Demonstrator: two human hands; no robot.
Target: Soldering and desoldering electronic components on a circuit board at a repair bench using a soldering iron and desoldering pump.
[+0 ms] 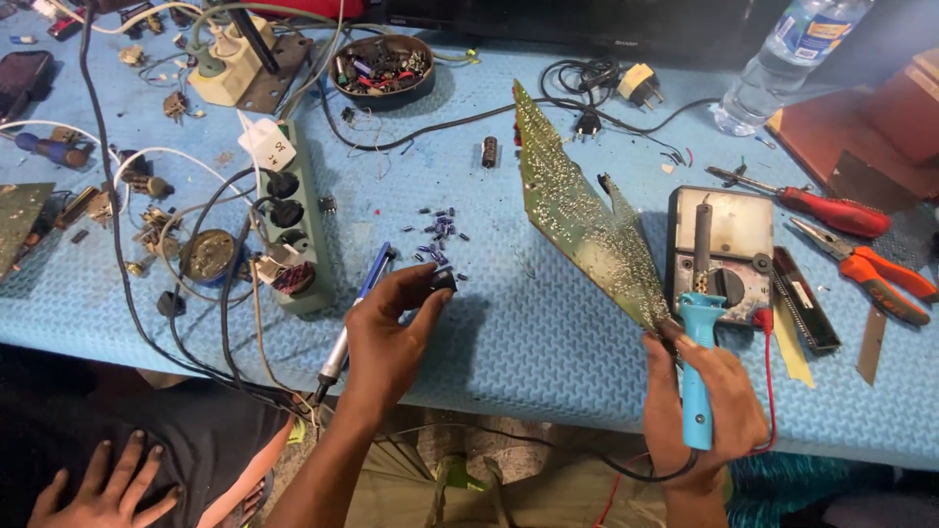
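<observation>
- The blue foam mat (528,323) covers the whole bench and gives every loose part a soft, non-slip bed; I'll place the rest against the circuit board.
- The circuit board (577,220) stands tilted on its edge, solder side up, mid-bench. The right hand (704,401) props its lower corner, it seems so the joints face the person.
- That same right hand wraps its fingers tight around the blue handle of a soldering iron (696,362), tip pointing up and away, just right of the board's lower corner.
- Behind the iron, right of the board, lies a grey multimeter (719,249), with a red screwdriver (831,210) and orange pliers (871,274) further right.
- Well left of the board sits a green power strip (298,225), plugs and black cables trailing off the near edge.
- The left hand (386,337), left of the board and lower, pinches a small black component (443,281) between thumb and fingertips, lifted just clear of the mat.
- A second blue-handled tool (357,308) lies just left of that hand.
- Just above the pinch, a scatter of tiny blue capacitors (440,235) rests on the mat, kept within reach.
- Another person's hand (103,489) rests, fingers spread, at the bottom left, far from the board.
</observation>
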